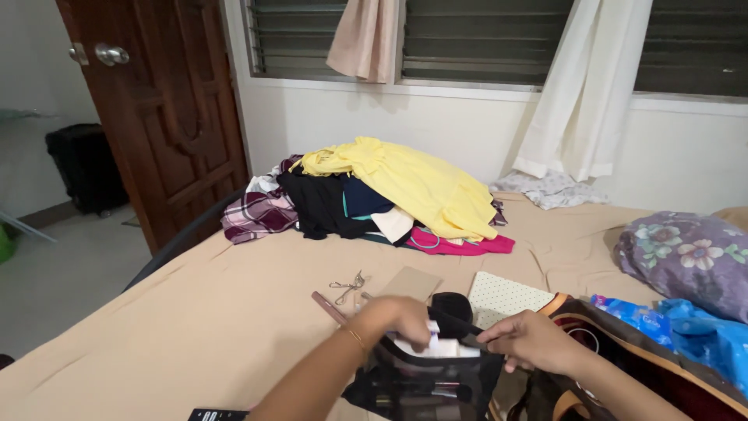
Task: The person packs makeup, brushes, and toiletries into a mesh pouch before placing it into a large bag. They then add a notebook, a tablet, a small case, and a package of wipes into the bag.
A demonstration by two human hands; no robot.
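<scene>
Right under both hands sits a black see-through pouch (425,382), open at the top on the bed (195,327), and it looks about half packed: you can make out some slim stuff already lying inside through the clear side, plus a white box (436,347) poking out of the mouth. Left hand (401,320) is curled over that box from above, fingers closed on it, wrist bent down, thin bracelet on the wrist. Right hand (530,339) is pinching the pouch's top edge on its side, holding the mouth wide, forearm coming in from the lower right across a brown bag (623,366). Just beyond the left hand there's loose stuff lying out on the sheet: a metal curler-looking tool (348,287), a brown stick-shaped thing (329,307), a tan card (411,282), a round black item (452,304) and a dotted white pad (510,296) nearer the right hand. So my guess is a fair bit left to go in. Way past all that is a clothes pile (374,195), well apart from the hands.
</scene>
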